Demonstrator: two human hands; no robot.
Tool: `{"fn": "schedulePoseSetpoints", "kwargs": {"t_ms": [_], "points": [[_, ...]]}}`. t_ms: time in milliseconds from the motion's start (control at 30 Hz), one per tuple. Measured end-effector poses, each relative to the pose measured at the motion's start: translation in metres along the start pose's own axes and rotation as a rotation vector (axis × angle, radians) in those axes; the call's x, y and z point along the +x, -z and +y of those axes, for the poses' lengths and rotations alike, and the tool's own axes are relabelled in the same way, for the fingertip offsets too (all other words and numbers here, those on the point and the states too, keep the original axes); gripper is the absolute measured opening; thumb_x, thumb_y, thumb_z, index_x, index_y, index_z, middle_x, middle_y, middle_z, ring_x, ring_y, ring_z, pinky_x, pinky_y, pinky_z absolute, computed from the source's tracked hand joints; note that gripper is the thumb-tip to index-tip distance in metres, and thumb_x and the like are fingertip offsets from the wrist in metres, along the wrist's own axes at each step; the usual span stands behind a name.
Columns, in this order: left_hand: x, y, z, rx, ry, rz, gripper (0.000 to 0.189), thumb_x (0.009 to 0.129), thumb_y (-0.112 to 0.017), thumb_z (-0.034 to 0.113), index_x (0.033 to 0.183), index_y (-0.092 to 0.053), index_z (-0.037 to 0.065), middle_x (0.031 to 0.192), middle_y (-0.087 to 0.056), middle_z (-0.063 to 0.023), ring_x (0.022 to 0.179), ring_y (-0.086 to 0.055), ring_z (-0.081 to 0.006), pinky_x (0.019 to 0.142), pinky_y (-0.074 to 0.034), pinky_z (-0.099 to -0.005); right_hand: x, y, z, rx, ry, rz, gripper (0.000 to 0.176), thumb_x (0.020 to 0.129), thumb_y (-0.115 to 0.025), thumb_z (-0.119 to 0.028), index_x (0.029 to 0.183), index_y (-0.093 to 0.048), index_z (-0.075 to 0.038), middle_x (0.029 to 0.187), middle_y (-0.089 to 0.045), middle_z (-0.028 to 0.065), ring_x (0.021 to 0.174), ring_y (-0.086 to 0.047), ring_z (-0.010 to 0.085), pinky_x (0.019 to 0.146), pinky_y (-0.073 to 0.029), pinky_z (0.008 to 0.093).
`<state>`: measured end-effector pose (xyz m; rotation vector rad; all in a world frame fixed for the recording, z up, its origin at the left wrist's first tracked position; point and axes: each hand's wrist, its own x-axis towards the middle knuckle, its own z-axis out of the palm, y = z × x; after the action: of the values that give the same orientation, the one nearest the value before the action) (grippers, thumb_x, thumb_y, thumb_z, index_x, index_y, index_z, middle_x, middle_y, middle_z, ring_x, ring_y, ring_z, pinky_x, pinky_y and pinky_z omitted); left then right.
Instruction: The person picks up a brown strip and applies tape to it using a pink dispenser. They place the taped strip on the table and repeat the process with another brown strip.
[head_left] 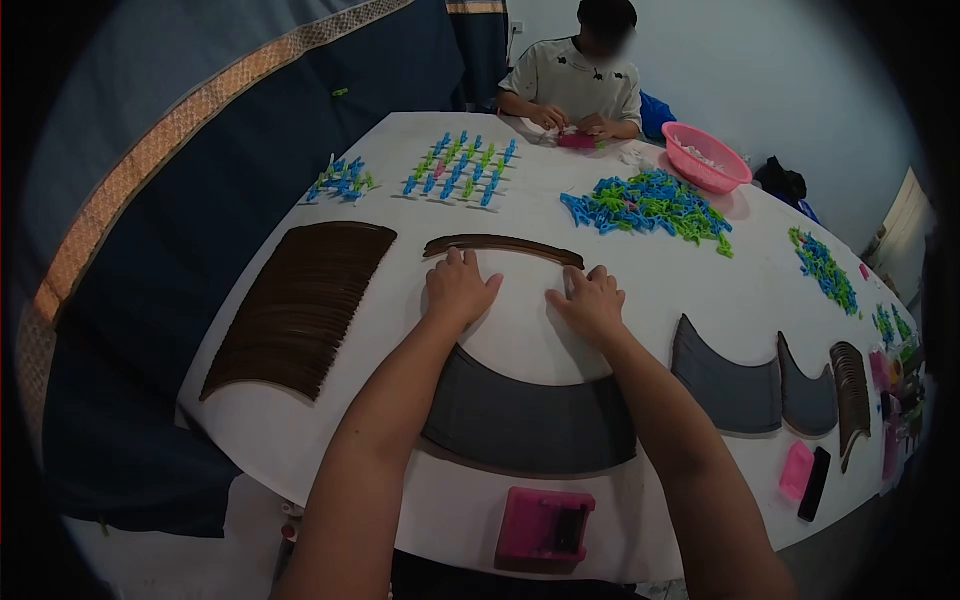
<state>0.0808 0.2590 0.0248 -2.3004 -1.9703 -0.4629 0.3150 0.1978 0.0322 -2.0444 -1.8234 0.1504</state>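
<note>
A small bundle of narrow, curved dark brown strips (510,243) lies on the white table, bowed away from me. My left hand (462,288) rests palm down with its fingertips at the bundle's near edge, left of its middle, thumb held apart. At the right end, the fingertips of my right hand (592,300) touch or nearly touch the strips, fingers spread. Neither hand grips anything. Below my hands, between my forearms, lies a curved stack of dark grey sheets (530,415). A wide row of overlapping brown strips (300,300) is spread out to the left.
Across the table, a person (575,85) handles a pink item (582,142). Blue and green clips lie in rows (460,170) and in a heap (650,205) near a pink basin (705,160). More grey sheets (730,385) lie right. A pink box (545,528) stands nearest me.
</note>
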Motion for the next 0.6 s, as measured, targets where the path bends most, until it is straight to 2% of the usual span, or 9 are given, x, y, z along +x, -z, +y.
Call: {"fn": "schedulePoseSetpoints", "kwargs": {"t_ms": [167, 400, 500, 600], "points": [[0.0020, 0.0040, 0.0023, 0.002, 0.047, -0.055, 0.080, 0.095, -0.068, 0.061, 0.141, -0.059, -0.003, 0.135, -0.060, -0.0238, 0.118, -0.067, -0.0380, 0.097, -0.057, -0.0502, 0.0002, 0.0005, -0.0001, -0.009, -0.004, -0.007, 0.059, 0.090, -0.073, -0.053, 0.139, -0.069, -0.020, 0.131, -0.060, 0.0170, 0.127, -0.055, 0.0373, 0.106, -0.041, 0.0545], [0.0024, 0.0032, 0.0020, 0.001, 0.056, -0.073, 0.081, 0.095, -0.067, 0.062, 0.142, -0.059, -0.003, 0.136, -0.060, -0.0247, 0.119, -0.067, -0.0379, 0.098, -0.056, -0.0496, -0.0002, 0.0000, 0.0000, -0.016, -0.005, -0.010, 0.060, 0.089, -0.072, -0.054, 0.139, -0.069, -0.020, 0.131, -0.060, 0.0167, 0.126, -0.055, 0.0373, 0.105, -0.041, 0.0548], [-0.0004, 0.0024, 0.0028, 0.015, 0.033, -0.031, 0.074, 0.097, -0.066, 0.058, 0.139, -0.061, -0.002, 0.133, -0.061, -0.0234, 0.118, -0.067, -0.0375, 0.097, -0.056, -0.0501, 0.0009, -0.0020, 0.0010, -0.023, 0.002, -0.004, 0.062, 0.090, -0.071, -0.055, 0.141, -0.068, -0.020, 0.132, -0.060, 0.0170, 0.127, -0.055, 0.0374, 0.106, -0.041, 0.0551], [-0.0012, 0.0041, 0.0098, -0.013, -0.079, -0.092, 0.065, 0.100, -0.065, 0.051, 0.137, -0.060, -0.003, 0.137, -0.062, -0.0244, 0.115, -0.066, -0.0414, 0.100, -0.054, -0.0530, -0.0005, -0.0030, 0.0005, -0.033, 0.000, 0.013, 0.064, 0.090, -0.070, -0.056, 0.143, -0.068, -0.020, 0.134, -0.060, 0.0178, 0.127, -0.055, 0.0375, 0.106, -0.041, 0.0553]]}}
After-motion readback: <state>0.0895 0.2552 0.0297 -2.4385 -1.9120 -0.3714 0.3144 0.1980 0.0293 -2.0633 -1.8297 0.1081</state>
